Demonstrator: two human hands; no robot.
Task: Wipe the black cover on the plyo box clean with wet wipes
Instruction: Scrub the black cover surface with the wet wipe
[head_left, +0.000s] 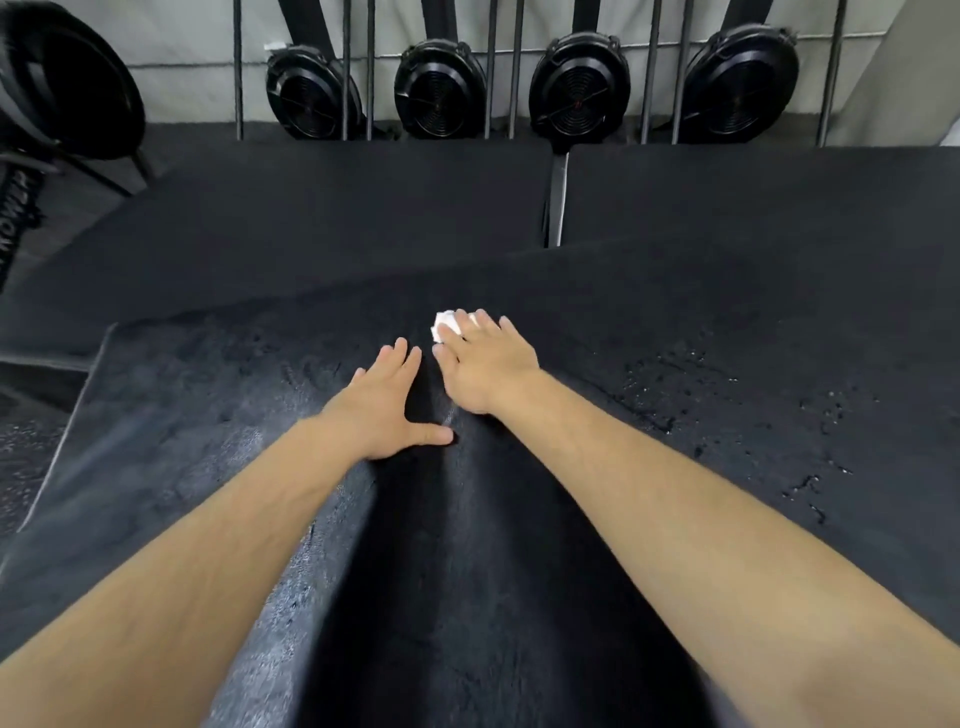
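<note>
The black cover (208, 415) of the plyo box fills the lower part of the view, with a dull wet sheen on its left and droplets on its right. My right hand (483, 364) presses a crumpled white wet wipe (447, 325) flat against the cover near the far middle; the wipe shows past my fingertips. My left hand (389, 400) lies flat on the cover just to the left, fingers straight and thumb spread.
Two more black padded boxes (311, 218) stand behind, with a narrow gap (556, 202) between them. Several black fan-wheel machines (576, 85) stand along the back wall among metal bars. Another machine (57, 88) is at far left. Floor lies beyond the cover's left edge.
</note>
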